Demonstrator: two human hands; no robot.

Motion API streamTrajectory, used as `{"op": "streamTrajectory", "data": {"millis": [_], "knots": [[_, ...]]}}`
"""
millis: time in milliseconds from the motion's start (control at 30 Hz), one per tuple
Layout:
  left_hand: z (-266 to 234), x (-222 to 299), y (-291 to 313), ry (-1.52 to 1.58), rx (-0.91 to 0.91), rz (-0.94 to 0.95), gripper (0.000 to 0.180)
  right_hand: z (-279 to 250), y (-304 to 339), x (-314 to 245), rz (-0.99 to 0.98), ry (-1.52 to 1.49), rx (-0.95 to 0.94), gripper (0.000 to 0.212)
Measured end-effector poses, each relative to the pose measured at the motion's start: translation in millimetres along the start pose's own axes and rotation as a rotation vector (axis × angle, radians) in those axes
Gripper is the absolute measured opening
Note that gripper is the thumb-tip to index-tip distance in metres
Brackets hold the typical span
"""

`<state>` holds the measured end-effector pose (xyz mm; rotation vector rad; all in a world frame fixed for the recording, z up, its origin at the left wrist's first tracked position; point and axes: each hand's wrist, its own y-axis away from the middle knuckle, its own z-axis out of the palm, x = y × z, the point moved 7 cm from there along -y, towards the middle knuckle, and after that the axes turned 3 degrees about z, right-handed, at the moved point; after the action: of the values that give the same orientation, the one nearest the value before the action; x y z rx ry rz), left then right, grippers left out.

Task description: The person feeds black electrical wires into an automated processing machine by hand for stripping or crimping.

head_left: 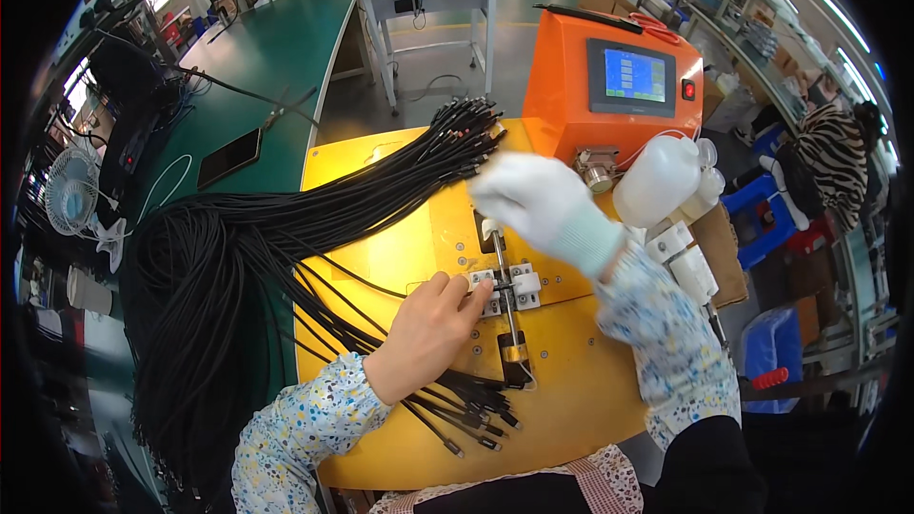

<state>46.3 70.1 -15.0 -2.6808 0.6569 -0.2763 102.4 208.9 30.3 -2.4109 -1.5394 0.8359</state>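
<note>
My bare left hand (428,335) rests over the small metal fixture (525,286) on the yellow worktop (571,376). Its index finger reaches to the white blocks, the other fingers curl in, and a black cable (367,279) runs up to this hand. A metal rod (511,324) crosses the fixture lengthwise. Above the rod's far end, my right hand (535,205), in a white glove, has its fingers curled together; it is slightly blurred, and anything in them is hidden. Beside it lie the far ends of a thick bundle of black cables (381,181); several cable plugs (486,424) lie near me.
An orange machine (562,67) with a touch screen (631,74) stands behind the worktop. Right of it are a white plastic bottle (659,181) and a cardboard box (721,252). A phone (229,156) and scissors (276,112) lie on the green table (257,48). A small fan (73,192) is far left.
</note>
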Motion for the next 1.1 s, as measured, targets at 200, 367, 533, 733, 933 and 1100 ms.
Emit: {"op": "streamTrajectory", "data": {"millis": [200, 367, 533, 733, 933, 1100], "knots": [[2.4, -1.2, 1.3, 0.02, -0.02, -0.021, 0.046, 79.6, -94.9, 10.8, 0.137, 0.303, -0.321, 0.028], [-0.7, -0.2, -0.5, 0.033, -0.005, -0.017, 0.046, 102.2, -109.9, 17.3, -0.056, 0.438, -0.388, 0.017], [1.4, -2.6, 1.7, 0.018, -0.006, -0.02, 0.046, 66.8, -106.9, -20.2, -0.315, 0.524, -0.001, 0.005], [-0.3, -10.8, 5.7, 0.053, 0.078, -0.013, 0.042, -22.6, -68.4, -80.0, -0.357, 0.537, 0.246, 0.011], [-2.2, -20.5, 2.9, 0.069, 0.118, -0.093, 0.037, -60.7, -4.8, -61.7, -0.194, 0.596, 0.206, 0.028], [-1.4, -23.5, 0.3, 0.08, 0.106, -0.088, 0.024, -72.9, 31.6, -24.4, 0.052, 0.568, 0.096, 0.014]]}}
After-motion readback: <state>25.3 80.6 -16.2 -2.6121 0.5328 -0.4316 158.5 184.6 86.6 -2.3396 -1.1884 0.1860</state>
